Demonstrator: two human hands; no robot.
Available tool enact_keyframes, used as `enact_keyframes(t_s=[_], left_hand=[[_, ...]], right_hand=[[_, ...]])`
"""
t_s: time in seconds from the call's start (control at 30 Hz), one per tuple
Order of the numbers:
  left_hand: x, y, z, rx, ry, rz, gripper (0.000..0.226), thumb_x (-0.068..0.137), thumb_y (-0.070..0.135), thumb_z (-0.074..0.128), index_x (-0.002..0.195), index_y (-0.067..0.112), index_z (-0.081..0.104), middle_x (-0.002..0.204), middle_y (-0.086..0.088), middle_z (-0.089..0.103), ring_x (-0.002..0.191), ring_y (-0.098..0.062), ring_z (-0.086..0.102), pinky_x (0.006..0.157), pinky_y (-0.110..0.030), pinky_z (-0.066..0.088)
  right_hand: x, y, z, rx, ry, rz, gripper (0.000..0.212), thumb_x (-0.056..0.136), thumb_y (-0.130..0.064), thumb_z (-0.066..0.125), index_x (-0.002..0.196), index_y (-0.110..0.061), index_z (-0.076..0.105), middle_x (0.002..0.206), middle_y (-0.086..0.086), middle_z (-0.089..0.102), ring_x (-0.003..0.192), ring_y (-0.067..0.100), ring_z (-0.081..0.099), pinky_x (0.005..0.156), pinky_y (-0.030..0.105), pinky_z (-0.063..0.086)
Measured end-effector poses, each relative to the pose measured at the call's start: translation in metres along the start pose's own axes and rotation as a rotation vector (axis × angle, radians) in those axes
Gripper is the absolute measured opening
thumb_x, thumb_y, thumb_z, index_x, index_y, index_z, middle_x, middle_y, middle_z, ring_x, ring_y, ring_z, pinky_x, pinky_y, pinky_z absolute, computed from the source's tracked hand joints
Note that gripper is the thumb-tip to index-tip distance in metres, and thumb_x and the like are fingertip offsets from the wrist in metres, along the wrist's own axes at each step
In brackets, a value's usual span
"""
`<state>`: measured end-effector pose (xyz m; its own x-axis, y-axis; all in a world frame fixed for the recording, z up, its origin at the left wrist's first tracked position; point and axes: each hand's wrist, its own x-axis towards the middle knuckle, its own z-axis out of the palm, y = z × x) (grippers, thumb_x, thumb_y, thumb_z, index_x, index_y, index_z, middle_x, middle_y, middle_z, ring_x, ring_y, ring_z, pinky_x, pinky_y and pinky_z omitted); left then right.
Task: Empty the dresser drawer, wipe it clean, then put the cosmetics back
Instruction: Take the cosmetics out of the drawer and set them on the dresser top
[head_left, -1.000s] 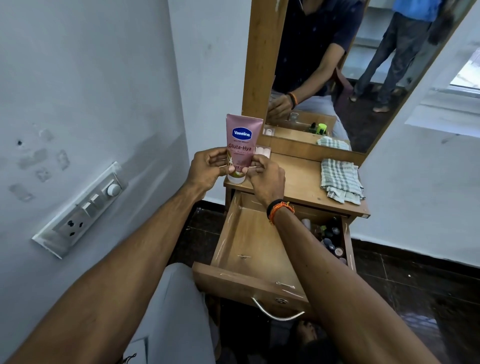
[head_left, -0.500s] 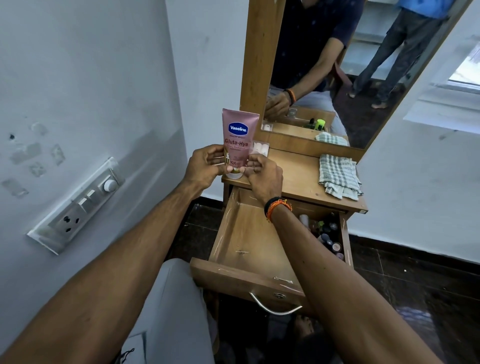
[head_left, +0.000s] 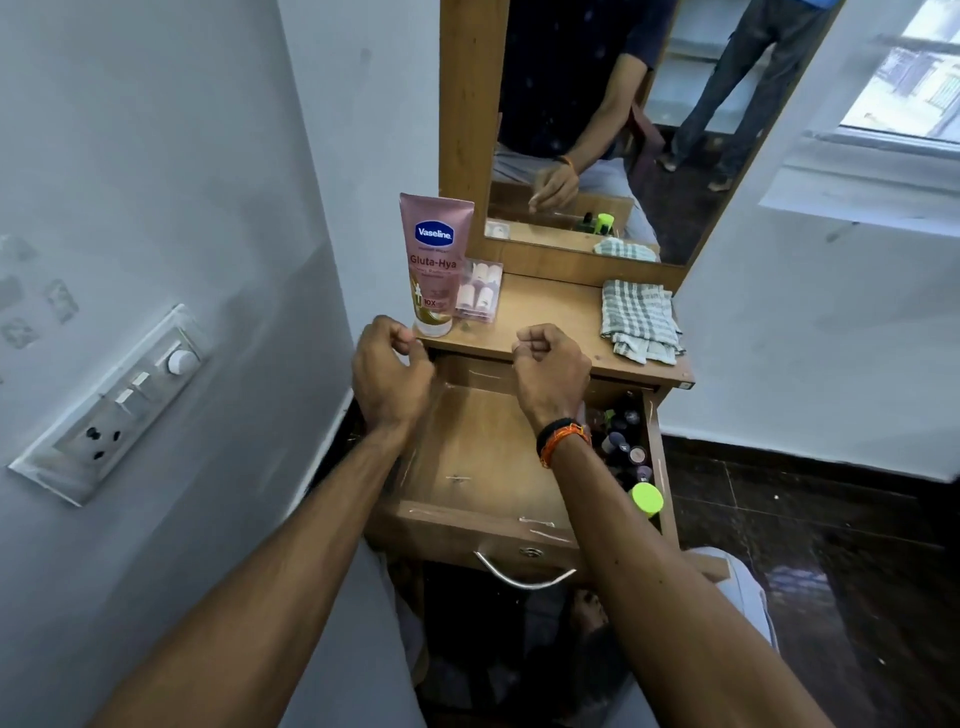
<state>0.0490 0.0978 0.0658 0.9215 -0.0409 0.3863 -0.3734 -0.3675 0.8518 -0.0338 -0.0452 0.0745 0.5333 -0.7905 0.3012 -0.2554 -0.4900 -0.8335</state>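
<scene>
A pink Vaseline tube (head_left: 435, 260) stands cap-down at the left end of the dresser top (head_left: 550, 325), free of both hands. Beside it leans a clear packet (head_left: 480, 291) of small white items. My left hand (head_left: 392, 371) hovers just below and left of the tube, fingers curled, holding nothing. My right hand (head_left: 550, 369) hangs over the open drawer (head_left: 478, 457), also curled and empty. Most of the drawer's wooden bottom is bare. Several small cosmetic bottles (head_left: 626, 447) and a green-capped one (head_left: 647, 500) crowd its right side, partly hidden by my right forearm.
A folded checked cloth (head_left: 641, 322) lies at the right end of the dresser top. A mirror (head_left: 623, 130) rises behind, showing another person standing. A switch board (head_left: 114, 410) is on the left wall. The drawer's metal handle (head_left: 524, 574) is above my knees.
Both hands held the pink tube upright over the dresser's left corner; now it stands alone there, and both hands have let go and drawn back toward me.
</scene>
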Motion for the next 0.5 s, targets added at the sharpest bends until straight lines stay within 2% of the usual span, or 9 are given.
enact_keyframes(t_s=[0.07,0.1,0.2,0.27,0.33,0.4,0.5], left_hand=[[-0.015,0.007,0.01,0.031,-0.102,0.053,0.01,0.082,0.006,0.066,0.083,0.013,0.059,0.081,0.002,0.062,0.073,-0.012,0.057,0.057,-0.021,0.042],[-0.021,0.009,0.016,0.04,-0.172,0.059,0.011,0.082,0.005,0.067,0.082,0.014,0.059,0.08,0.003,0.062,0.072,-0.009,0.057,0.058,-0.02,0.042],[-0.037,0.014,0.034,0.044,-0.487,0.009,0.013,0.082,0.007,0.072,0.08,0.017,0.064,0.077,0.007,0.066,0.074,-0.004,0.061,0.066,-0.026,0.052],[-0.044,0.015,0.046,0.059,-0.739,0.003,0.013,0.082,0.009,0.075,0.08,0.019,0.067,0.078,0.01,0.067,0.076,-0.001,0.062,0.073,-0.027,0.054],[-0.053,0.018,0.057,0.073,-0.918,0.001,0.012,0.081,0.008,0.074,0.083,0.018,0.069,0.078,0.008,0.068,0.076,-0.006,0.063,0.075,-0.03,0.054],[-0.06,0.022,0.068,0.1,-1.005,-0.006,0.012,0.081,0.005,0.071,0.087,0.015,0.071,0.08,0.005,0.07,0.079,-0.011,0.065,0.077,-0.032,0.055],[-0.068,0.027,0.08,0.108,-1.011,-0.068,0.013,0.082,0.004,0.069,0.092,0.01,0.074,0.086,-0.003,0.075,0.085,-0.018,0.071,0.077,-0.033,0.058]], right_hand=[[0.0,0.009,-0.014,-0.052,0.007,0.031,0.01,0.087,-0.011,0.071,0.093,-0.019,0.072,0.088,-0.008,0.067,0.08,0.002,0.06,0.077,0.009,0.049],[0.002,0.013,-0.021,-0.091,-0.001,0.06,0.009,0.086,-0.01,0.071,0.09,-0.018,0.072,0.088,-0.006,0.068,0.081,0.005,0.06,0.078,0.016,0.052],[0.01,0.027,-0.043,-0.236,-0.077,0.192,0.011,0.087,-0.01,0.065,0.082,-0.013,0.074,0.087,0.003,0.072,0.085,0.017,0.065,0.079,0.03,0.056],[0.014,0.037,-0.055,-0.355,-0.152,0.279,0.014,0.089,-0.012,0.063,0.083,-0.01,0.075,0.087,0.009,0.073,0.084,0.023,0.067,0.073,0.029,0.055],[0.016,0.045,-0.064,-0.456,-0.212,0.34,0.013,0.088,-0.015,0.065,0.088,-0.01,0.076,0.093,0.012,0.073,0.087,0.028,0.068,0.075,0.032,0.056],[0.017,0.051,-0.068,-0.521,-0.264,0.354,0.013,0.086,-0.017,0.066,0.093,-0.01,0.075,0.098,0.014,0.072,0.092,0.031,0.067,0.079,0.033,0.056],[0.014,0.056,-0.067,-0.588,-0.343,0.334,0.018,0.088,-0.024,0.064,0.093,-0.009,0.074,0.097,0.014,0.072,0.09,0.031,0.067,0.075,0.032,0.054]])
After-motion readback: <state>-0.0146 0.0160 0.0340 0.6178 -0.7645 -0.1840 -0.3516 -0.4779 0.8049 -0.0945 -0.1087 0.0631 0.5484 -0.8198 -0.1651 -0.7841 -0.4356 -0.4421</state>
